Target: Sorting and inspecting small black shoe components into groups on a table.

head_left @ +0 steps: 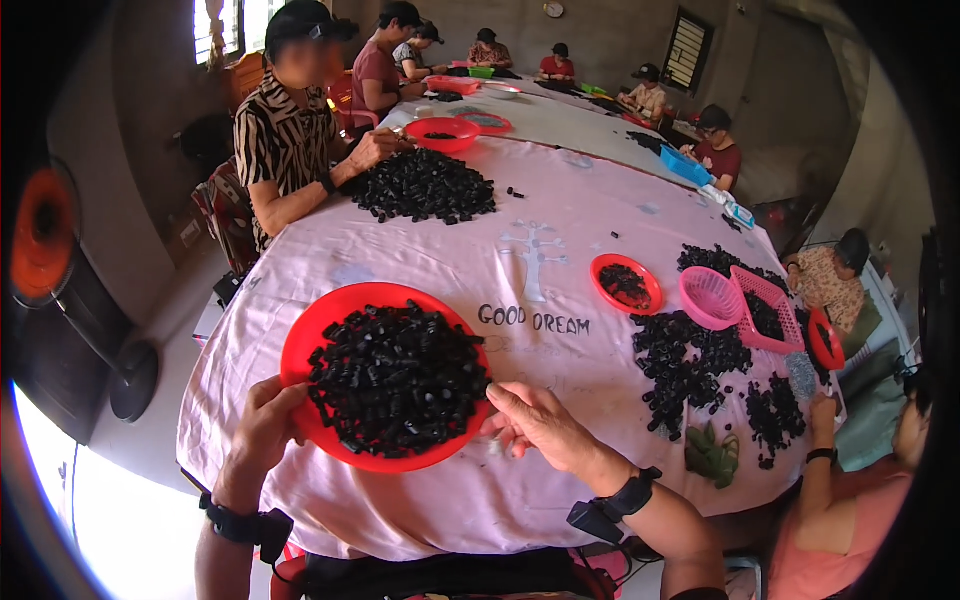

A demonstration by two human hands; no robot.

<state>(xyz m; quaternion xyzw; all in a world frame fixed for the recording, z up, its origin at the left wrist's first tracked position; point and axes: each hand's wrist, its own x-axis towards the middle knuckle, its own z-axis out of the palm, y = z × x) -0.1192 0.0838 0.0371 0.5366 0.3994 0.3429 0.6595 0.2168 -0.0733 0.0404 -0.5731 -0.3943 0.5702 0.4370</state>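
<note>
A round red plastic basin (300, 335) is in front of me over the near part of the cloth-covered table, piled with small black plastic parts (395, 380). My left hand (266, 425) grips its left rim, fingers partly hidden beneath. At the right rim is my right hand (545, 425), thumb against the edge and fingers curled below it. Both wrists carry black strapped devices. Whether the basin rests on the cloth or is lifted slightly, I cannot tell.
Loose black parts (680, 360) are spread at the right, around a small red basin (627, 285), a pink bowl (712, 298) and a pink basket (768, 310). Green leaves (712, 455) lie nearer. Across the left edge, a person sits by another black heap (425, 185). A fan (45, 235) stands left.
</note>
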